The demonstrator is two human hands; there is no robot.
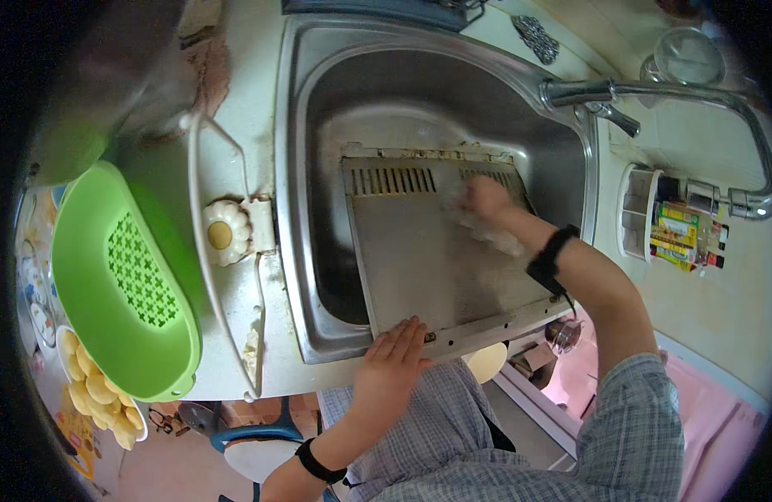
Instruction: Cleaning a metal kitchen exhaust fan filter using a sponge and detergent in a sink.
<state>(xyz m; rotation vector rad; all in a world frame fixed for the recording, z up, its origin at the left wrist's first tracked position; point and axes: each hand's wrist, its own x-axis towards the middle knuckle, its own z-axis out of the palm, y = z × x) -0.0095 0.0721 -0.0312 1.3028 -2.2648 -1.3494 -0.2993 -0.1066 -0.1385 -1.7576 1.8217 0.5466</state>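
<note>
A vented metal panel (401, 251) leans in the stainless steel sink (417, 81), its lower edge over the sink's front rim. Slots run along its far end, and brownish grime marks that edge. My left hand (391, 370) holds the near left edge, with the fingers laid on top of the metal. Over the right part of the panel, my right hand (489, 201) is blurred. It grips a whitish translucent wad (486, 235), pressed to the surface; whether this is cloth or plastic I cannot tell.
A chrome faucet (681, 91) arches at the right, beside a steel scouring pad (536, 39) and a wall caddy (637, 213). Left of the sink stand a white wire rack (201, 251), a green colander (91, 251) and a bowl of peeled potatoes (100, 389).
</note>
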